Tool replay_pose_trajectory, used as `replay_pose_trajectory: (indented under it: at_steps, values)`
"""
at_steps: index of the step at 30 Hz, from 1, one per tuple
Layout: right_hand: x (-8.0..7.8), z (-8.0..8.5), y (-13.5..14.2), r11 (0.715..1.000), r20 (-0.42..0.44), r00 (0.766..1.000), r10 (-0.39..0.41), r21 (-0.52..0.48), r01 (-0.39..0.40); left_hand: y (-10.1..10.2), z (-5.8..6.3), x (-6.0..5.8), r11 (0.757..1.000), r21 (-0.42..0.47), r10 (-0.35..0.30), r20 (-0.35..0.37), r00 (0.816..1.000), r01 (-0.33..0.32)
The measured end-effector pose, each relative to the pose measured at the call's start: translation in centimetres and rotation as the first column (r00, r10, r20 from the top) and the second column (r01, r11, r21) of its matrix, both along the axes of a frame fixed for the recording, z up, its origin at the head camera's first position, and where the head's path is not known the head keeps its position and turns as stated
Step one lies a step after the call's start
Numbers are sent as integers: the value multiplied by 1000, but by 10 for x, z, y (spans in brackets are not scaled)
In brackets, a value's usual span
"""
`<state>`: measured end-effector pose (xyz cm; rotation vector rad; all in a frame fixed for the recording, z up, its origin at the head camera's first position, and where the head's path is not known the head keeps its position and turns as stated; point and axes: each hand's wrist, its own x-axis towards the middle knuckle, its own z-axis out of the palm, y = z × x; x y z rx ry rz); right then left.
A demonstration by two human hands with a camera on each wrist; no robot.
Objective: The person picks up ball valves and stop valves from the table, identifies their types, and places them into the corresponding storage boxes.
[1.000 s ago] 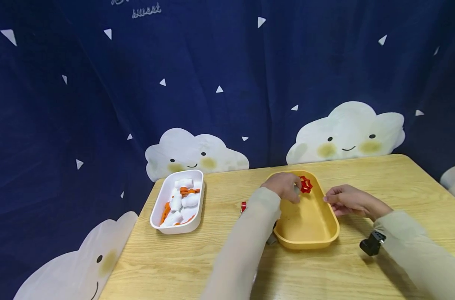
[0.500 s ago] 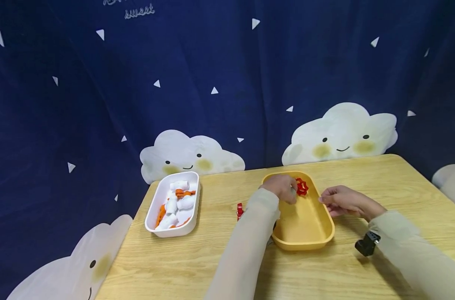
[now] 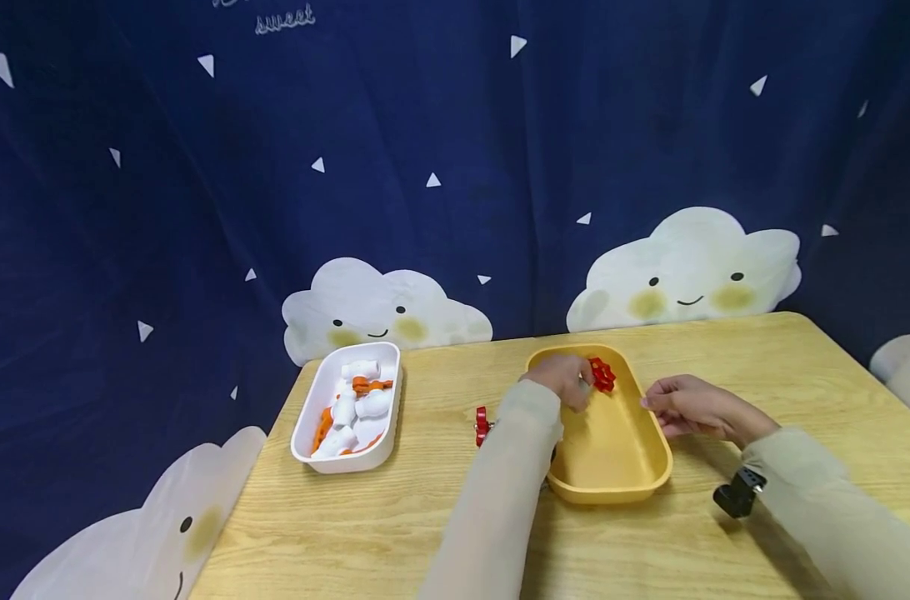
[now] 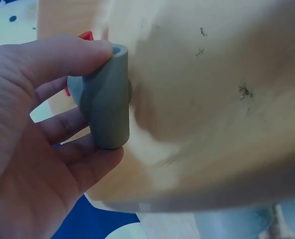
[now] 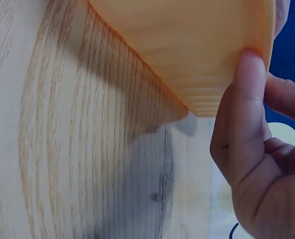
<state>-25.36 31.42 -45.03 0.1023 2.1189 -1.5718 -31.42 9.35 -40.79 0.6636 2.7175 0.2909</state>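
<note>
My left hand (image 3: 563,379) is inside the yellow tray (image 3: 612,450), gripping a toy valve with a grey pipe body (image 4: 110,99). The left wrist view shows the thumb on the body's upper end and fingers beneath its lower end. The valve's red handwheel (image 3: 602,375) sticks out beyond the fingertips in the head view; the hand hides most of it in the left wrist view. At the tray's right side, my right hand (image 3: 702,408) pinches the rim between thumb (image 5: 249,82) and index finger.
A white tray (image 3: 391,442) at the left holds several white pipe pieces and orange parts. Beside my left sleeve (image 3: 492,492) lies another red handwheel (image 3: 482,425), partly covered. A dark blue curtain with clouds hangs behind the wooden table (image 3: 335,517).
The head view has shifted slightly. My left hand still grips the valve, whose grey end has gone from sight in the head view. More of the red handwheel beside the sleeve shows.
</note>
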Motion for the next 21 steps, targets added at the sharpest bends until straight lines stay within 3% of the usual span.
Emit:
replay_pose_trajectory:
  at_steps: [6,14,21]
  values:
    - [0,0,0,1000,0,1000,-8,-5,8,3,-4,-5,999,-39,10,8,1000,-9]
    - [-2,2,-1,1000,-2,1000,-11,-7,11,7,-11,-10,992,-96,84,-8,996,-85]
    - [1,0,-1,1000,-1,1000,-19,-6,19,9,-9,-9,989,-141,34,-19,999,-37]
